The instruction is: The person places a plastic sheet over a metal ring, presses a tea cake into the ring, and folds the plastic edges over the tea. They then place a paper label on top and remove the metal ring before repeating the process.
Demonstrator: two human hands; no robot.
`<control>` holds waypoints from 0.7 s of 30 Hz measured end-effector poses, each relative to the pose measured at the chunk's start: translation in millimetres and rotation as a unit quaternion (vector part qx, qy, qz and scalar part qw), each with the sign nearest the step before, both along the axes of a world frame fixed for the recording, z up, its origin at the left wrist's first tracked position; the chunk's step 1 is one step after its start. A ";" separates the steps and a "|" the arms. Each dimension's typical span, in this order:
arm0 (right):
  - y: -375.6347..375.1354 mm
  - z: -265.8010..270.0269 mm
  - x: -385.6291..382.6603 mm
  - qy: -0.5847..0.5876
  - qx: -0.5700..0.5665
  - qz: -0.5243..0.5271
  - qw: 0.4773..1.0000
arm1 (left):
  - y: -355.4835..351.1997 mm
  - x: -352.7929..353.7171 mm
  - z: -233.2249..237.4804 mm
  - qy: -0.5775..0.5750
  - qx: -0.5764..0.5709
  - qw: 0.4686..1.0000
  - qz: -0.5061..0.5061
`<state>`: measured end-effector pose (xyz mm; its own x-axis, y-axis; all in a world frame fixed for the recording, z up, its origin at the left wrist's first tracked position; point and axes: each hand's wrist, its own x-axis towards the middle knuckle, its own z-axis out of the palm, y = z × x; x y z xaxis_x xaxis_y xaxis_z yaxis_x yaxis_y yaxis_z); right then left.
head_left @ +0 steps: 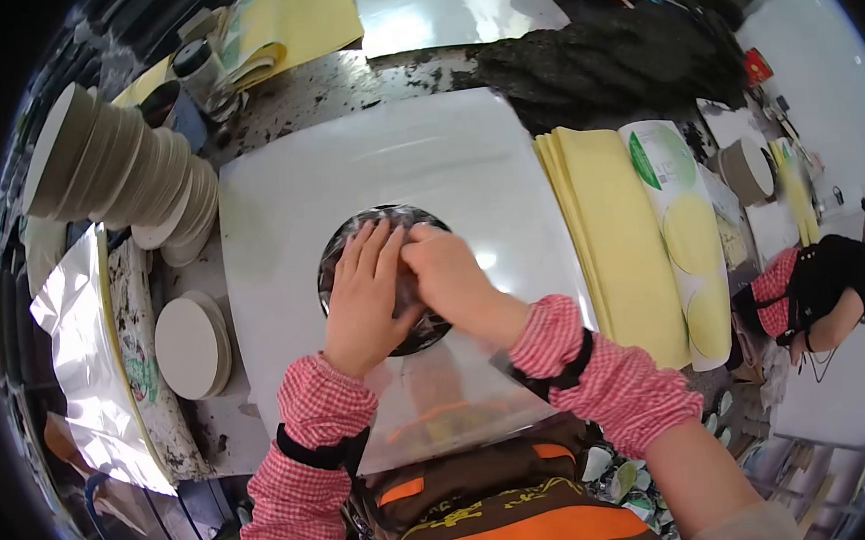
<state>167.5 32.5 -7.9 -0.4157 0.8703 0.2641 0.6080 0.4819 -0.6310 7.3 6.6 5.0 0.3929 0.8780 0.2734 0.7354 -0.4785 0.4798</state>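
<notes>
A dark round piece (331, 259) with a glossy, wrinkled surface like clear film lies on a smooth white sheet (279, 221) in front of me. My left hand (362, 293) rests flat on it, fingers stretched out and pointing away from me. Beside it, my right hand (456, 276) is closed, its fingers curled down against the top right of the same piece. What those curled fingers pinch, if anything, is hidden. Both hands cover much of the piece's middle.
Left of the sheet stand a leaning stack of pale round discs (94, 158), a smaller disc stack (187, 345) and silver foil (88, 364). Folded yellow sheets (616, 247) and a printed sheet (686, 232) lie right. Dark cloth (619, 61) lies behind; another person (825, 283) is at far right.
</notes>
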 end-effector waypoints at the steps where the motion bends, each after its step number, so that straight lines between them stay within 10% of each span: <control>1: 2.9 -6.3 -4.5 -0.008 0.056 -0.007 0.998 | 0.6 0.7 -0.3 0.000 0.006 1.000 -0.004; 4: -24.3 15.9 2.9 0.111 0.002 -0.066 0.992 | 1.4 -3.3 -11.2 0.027 0.020 0.999 0.000; 14: -69.9 -8.3 27.2 -0.001 0.107 0.060 0.993 | -3.9 15.3 15.1 0.103 -0.017 0.994 0.026; 16: -65.0 4.5 63.2 0.099 0.212 0.011 0.972 | -3.8 15.0 20.7 0.114 -0.033 0.993 0.026; 19: -17.7 3.3 194.0 -0.047 0.211 -0.196 0.956 | -1.9 17.8 16.6 0.126 -0.047 0.991 0.021; 21: 27.3 -31.6 286.9 -0.174 0.028 -0.396 0.901 | -3.8 18.9 15.5 0.134 -0.045 0.990 0.018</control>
